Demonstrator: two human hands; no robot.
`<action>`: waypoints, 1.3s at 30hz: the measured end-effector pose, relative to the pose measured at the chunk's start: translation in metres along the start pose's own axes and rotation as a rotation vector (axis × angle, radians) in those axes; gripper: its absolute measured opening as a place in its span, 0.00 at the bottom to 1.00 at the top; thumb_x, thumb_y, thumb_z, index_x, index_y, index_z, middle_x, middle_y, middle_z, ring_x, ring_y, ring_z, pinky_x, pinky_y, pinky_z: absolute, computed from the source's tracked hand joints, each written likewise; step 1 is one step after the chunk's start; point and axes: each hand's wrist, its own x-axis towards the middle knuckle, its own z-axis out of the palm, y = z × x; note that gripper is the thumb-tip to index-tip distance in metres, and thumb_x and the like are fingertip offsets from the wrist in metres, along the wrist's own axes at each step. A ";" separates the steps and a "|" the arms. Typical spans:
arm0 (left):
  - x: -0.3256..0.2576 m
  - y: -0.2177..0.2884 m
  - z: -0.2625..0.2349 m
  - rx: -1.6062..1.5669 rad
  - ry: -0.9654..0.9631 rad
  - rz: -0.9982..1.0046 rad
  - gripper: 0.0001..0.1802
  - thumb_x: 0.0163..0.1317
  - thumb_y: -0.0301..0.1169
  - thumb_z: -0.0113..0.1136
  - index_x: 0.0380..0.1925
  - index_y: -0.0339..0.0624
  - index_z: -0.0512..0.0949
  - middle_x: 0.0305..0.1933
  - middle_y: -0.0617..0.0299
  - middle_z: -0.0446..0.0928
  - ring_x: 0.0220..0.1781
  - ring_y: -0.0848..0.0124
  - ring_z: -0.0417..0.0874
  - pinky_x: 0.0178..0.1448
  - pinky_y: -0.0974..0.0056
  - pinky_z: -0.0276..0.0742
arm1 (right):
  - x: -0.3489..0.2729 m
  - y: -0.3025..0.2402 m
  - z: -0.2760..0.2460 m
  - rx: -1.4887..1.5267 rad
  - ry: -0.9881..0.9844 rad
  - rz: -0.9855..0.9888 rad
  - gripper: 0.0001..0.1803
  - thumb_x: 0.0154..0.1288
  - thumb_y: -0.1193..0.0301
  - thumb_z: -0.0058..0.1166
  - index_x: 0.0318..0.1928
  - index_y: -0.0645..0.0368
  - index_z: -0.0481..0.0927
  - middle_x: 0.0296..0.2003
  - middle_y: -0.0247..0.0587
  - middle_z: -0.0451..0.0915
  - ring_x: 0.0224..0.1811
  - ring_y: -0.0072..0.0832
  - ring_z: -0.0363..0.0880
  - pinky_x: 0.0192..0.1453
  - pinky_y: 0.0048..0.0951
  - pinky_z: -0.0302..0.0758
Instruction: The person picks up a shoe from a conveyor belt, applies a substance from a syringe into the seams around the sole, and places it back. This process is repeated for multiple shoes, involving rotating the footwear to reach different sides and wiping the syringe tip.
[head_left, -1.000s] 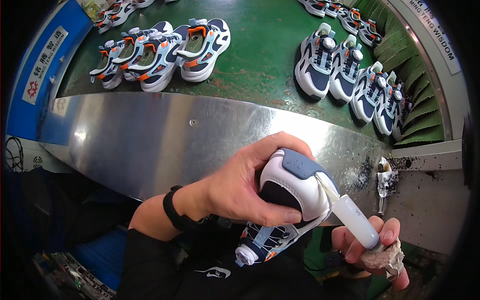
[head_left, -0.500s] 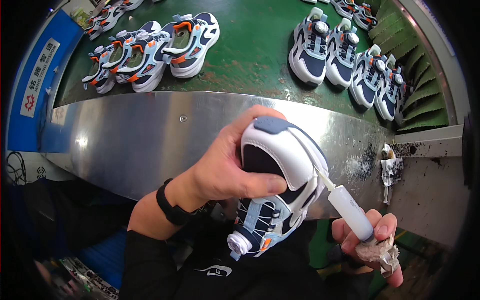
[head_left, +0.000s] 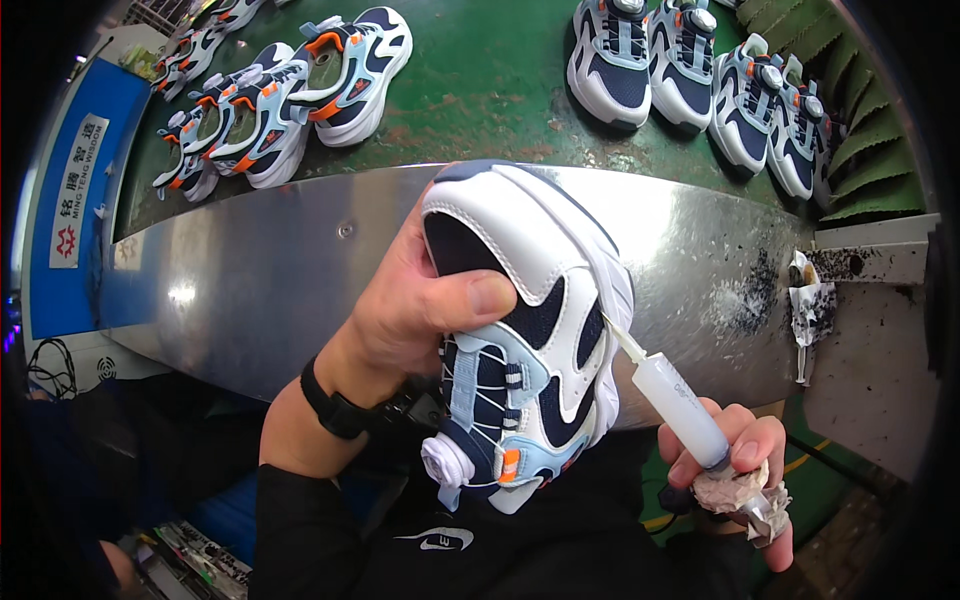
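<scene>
My left hand (head_left: 400, 310) grips a white, navy and light-blue sneaker (head_left: 550, 275) around its toe end, thumb pressed on the upper. The toe points up and away from me, and the white dial (head_left: 447, 461) and laces face down toward my body. In my right hand (head_left: 750, 440) is a translucent syringe (head_left: 682, 408), held by its lower end with the fingers curled round it. Its narrow tip touches the seam between the upper and the white sole on the sneaker's right side. Crumpled, stained wrapping (head_left: 742, 500) surrounds the syringe's plunger end.
A metal ledge (head_left: 250, 260) borders the green conveyor belt (head_left: 480, 90). Similar sneakers (head_left: 355, 80) stand in a group at far left, others (head_left: 610, 70) at far right. Another wrapped syringe (head_left: 808, 310) hangs at the ledge's right end, near dark smears. A blue panel (head_left: 75, 200) stands left.
The sneaker has shifted left and turned, showing more of its side. The syringe tip has moved along the seam, farther from the toe. Sneakers on the belt sit differently in view.
</scene>
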 end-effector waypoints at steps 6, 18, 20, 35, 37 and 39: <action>0.001 0.001 -0.001 -0.001 0.056 -0.041 0.26 0.48 0.31 0.65 0.48 0.35 0.72 0.42 0.57 0.78 0.41 0.71 0.80 0.47 0.67 0.77 | -0.009 0.011 -0.001 -0.025 0.044 -0.035 0.39 0.48 0.40 0.60 0.51 0.56 0.72 0.40 0.49 0.77 0.33 0.32 0.69 0.36 0.31 0.62; 0.002 -0.006 -0.013 -0.142 0.137 -0.150 0.21 0.55 0.33 0.58 0.47 0.32 0.72 0.41 0.52 0.80 0.39 0.66 0.84 0.45 0.63 0.82 | -0.032 0.003 -0.005 -0.039 -0.064 0.154 0.46 0.40 0.40 0.68 0.53 0.56 0.68 0.41 0.50 0.75 0.38 0.32 0.69 0.39 0.31 0.64; 0.002 -0.007 -0.015 -0.160 0.117 -0.138 0.22 0.56 0.33 0.57 0.48 0.31 0.72 0.42 0.51 0.80 0.39 0.66 0.84 0.45 0.63 0.82 | -0.039 0.002 -0.002 -0.010 -0.041 0.174 0.45 0.40 0.41 0.68 0.53 0.56 0.68 0.41 0.50 0.75 0.38 0.32 0.69 0.39 0.30 0.64; 0.003 -0.008 -0.023 -0.298 0.146 -0.158 0.19 0.59 0.34 0.56 0.47 0.33 0.74 0.44 0.49 0.80 0.43 0.60 0.84 0.50 0.56 0.81 | -0.065 0.002 -0.007 -0.080 -0.116 0.231 0.46 0.36 0.39 0.69 0.53 0.52 0.71 0.41 0.45 0.77 0.35 0.30 0.71 0.36 0.28 0.58; 0.001 -0.005 -0.026 -0.283 0.158 -0.177 0.19 0.59 0.35 0.56 0.46 0.33 0.75 0.43 0.49 0.80 0.43 0.60 0.84 0.50 0.56 0.82 | -0.068 0.003 -0.011 -0.082 -0.127 0.226 0.47 0.35 0.39 0.69 0.53 0.52 0.70 0.41 0.45 0.77 0.34 0.30 0.71 0.37 0.28 0.59; 0.000 0.000 -0.031 -0.251 0.140 -0.187 0.23 0.59 0.36 0.57 0.50 0.30 0.72 0.46 0.47 0.79 0.45 0.60 0.83 0.52 0.57 0.80 | -0.070 0.005 -0.014 -0.083 -0.132 0.215 0.48 0.35 0.38 0.69 0.54 0.52 0.70 0.42 0.45 0.77 0.35 0.30 0.71 0.37 0.28 0.59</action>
